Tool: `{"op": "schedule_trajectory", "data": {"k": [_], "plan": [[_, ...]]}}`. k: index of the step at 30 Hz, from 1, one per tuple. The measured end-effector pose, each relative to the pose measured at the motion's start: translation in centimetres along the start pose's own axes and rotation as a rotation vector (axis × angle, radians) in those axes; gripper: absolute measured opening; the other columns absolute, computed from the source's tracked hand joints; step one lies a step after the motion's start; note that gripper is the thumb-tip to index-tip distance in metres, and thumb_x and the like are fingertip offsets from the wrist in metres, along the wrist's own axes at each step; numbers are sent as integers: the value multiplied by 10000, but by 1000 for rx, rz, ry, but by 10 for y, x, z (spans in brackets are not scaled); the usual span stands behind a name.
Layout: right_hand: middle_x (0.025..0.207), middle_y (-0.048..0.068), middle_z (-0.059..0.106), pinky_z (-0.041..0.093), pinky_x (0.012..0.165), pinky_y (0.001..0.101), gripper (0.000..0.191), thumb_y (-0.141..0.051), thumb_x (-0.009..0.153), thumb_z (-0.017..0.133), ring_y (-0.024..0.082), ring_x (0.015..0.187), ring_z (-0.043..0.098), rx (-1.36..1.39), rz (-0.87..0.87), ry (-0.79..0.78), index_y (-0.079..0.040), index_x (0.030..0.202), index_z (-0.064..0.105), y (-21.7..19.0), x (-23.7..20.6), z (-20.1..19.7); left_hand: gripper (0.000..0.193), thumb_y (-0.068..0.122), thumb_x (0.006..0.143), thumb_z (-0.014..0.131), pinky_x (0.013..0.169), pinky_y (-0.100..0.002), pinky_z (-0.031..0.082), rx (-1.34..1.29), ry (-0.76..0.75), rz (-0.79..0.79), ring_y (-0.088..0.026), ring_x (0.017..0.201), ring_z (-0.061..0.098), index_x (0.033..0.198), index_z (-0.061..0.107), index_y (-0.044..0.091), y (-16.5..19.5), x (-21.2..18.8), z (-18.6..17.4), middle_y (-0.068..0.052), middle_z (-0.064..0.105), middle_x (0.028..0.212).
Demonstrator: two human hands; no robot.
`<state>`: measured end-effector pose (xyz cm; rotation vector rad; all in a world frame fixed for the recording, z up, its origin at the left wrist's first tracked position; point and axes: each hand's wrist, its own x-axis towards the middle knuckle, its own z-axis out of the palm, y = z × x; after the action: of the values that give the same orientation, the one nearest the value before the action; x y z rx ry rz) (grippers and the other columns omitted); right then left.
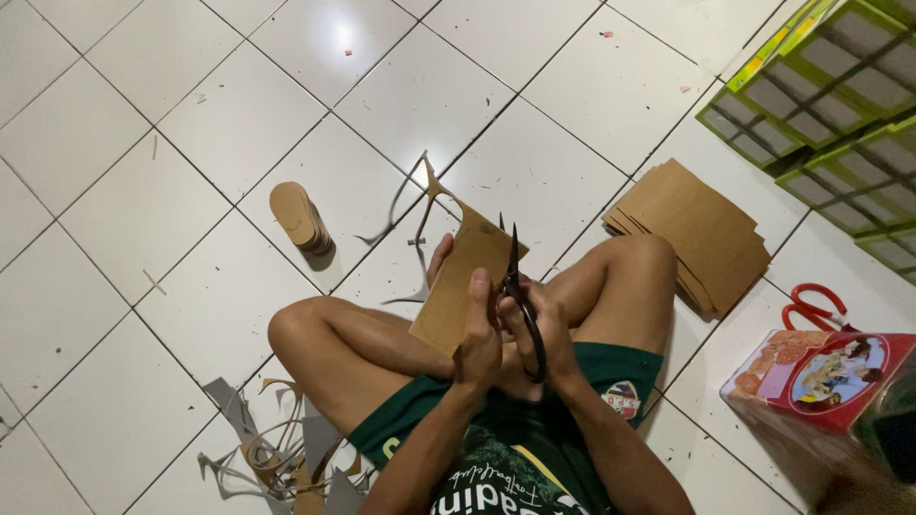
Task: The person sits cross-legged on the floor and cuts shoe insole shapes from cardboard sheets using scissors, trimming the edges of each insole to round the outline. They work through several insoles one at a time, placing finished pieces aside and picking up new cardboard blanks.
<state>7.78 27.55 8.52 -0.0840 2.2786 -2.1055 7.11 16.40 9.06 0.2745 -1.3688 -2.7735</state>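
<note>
Above the crossed legs, at the middle of my view: I see a brown cardboard sheet (456, 286) held up off the floor, tilted, its top edge already cut into a ragged point.
Left hand: my left hand (476, 334) is clamped on the sheet's lower right edge, fingers wrapped over the front and pressing it firmly.
Right hand: my right hand (542, 336) is closed through the loops of the black scissors (516, 296), just beside the left hand and touching it.
Scissors: blades point upward along the sheet's right edge; I cannot tell whether they are parted or together.
Trailing offcut: a thin curling cardboard strip (412, 215) hangs off the sheet's upper left and lies over the white tiled floor (124, 210).
Legs: bare knees spread to either side, green shorts (611, 377) below the hands.
Left of the sheet: a stack of rounded cut-outs (298, 216) stands on the tiles, well apart from the hands.
Right of the sheet: a pile of brown cardboard sheets (701, 234) lies just beside the right knee.
Lower left: a heap of grey and brown scraps (277, 453) rests near the left thigh.
Far right: red-handled scissors (813, 307) lie behind a red tin box (821, 377); green grid racks (830, 105) fill the upper corner.
</note>
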Motion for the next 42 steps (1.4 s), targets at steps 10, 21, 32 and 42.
{"op": "schedule_trajectory", "data": {"k": [10, 21, 32, 42], "plan": [[709, 13, 601, 460, 566, 249, 551, -530, 973, 638, 84, 639, 566, 8, 2, 20, 18, 1023, 658, -9, 3, -2, 541, 76, 1036, 551, 993, -294, 539, 220, 45, 228, -199, 1230, 575, 1540, 356, 62, 40, -12, 28, -162, 499, 1418], [685, 1, 601, 456, 502, 238, 539, -539, 936, 650, 76, 565, 567, 25, -4, -11, -9, 1024, 680, -20, -1, -9, 581, 72, 1032, 552, 1058, -354, 524, 9, -102, 109, -236, 1267, 563, 1557, 301, 78, 46, -10, 15, -176, 487, 1413], [546, -29, 552, 389, 453, 247, 461, -451, 952, 680, 60, 494, 522, -49, -31, -20, -1, 1040, 736, -26, -4, -14, 583, 75, 1034, 580, 1049, -357, 540, 62, -191, 60, -238, 1265, 582, 1565, 342, 42, 53, -1, 1, -199, 514, 1423], [612, -12, 580, 431, 489, 244, 432, -439, 947, 681, 51, 549, 548, -58, 17, 6, -18, 1041, 698, -24, -4, -2, 548, 142, 1024, 651, 849, -291, 554, -2, 82, -13, -162, 1063, 631, 1488, 473, -87, 28, 1, 11, -157, 603, 1293]]}}
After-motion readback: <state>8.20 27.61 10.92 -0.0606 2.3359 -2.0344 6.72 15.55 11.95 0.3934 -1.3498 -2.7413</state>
